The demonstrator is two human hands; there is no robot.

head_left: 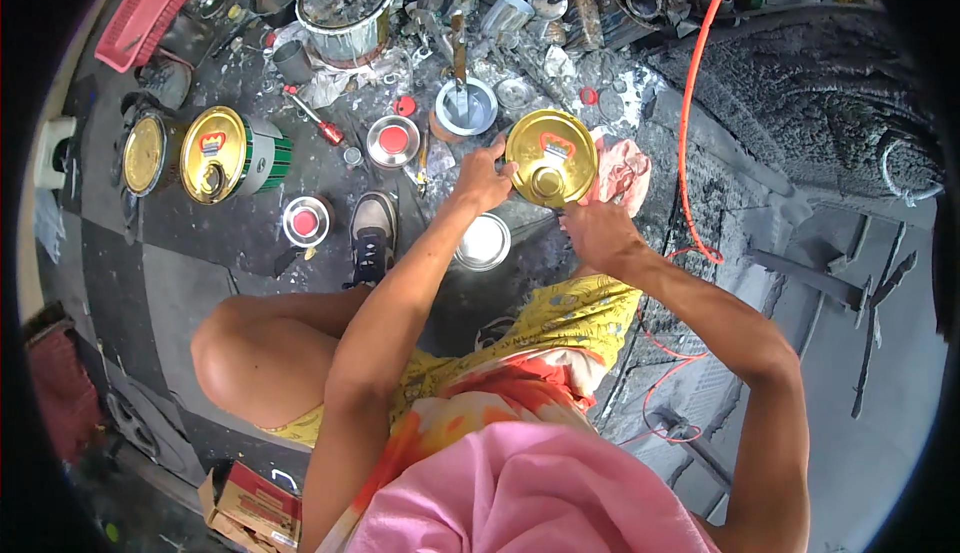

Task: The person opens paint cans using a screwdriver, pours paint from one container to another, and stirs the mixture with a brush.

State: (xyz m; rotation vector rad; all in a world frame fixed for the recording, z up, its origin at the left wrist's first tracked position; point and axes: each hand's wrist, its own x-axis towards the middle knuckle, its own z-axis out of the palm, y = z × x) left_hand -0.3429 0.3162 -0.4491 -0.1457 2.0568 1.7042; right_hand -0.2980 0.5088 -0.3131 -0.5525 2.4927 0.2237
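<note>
A metal can with a gold lid [577, 178], probably a paint can, is between my two hands, its lid facing up towards me. My left hand [484, 179] is closed on its left rim, thumb on the edge. At the lower right rim my right hand [603, 237] grips the can, with some fingers hidden behind it. A crumpled pink rag [624, 175] shows right beside the can and above my right hand; whether those fingers also hold it is hidden. Just below the can stands a small tin of white stuff [483, 242].
Left of the can is a grey-filled pot [466, 108] with a brush standing in it. Small red-capped tins [393, 141] and another gold-lidded can [213, 155] stand further left. A paint-caked bucket [346, 13] is at the back. An orange hose [690, 103] hangs at the right.
</note>
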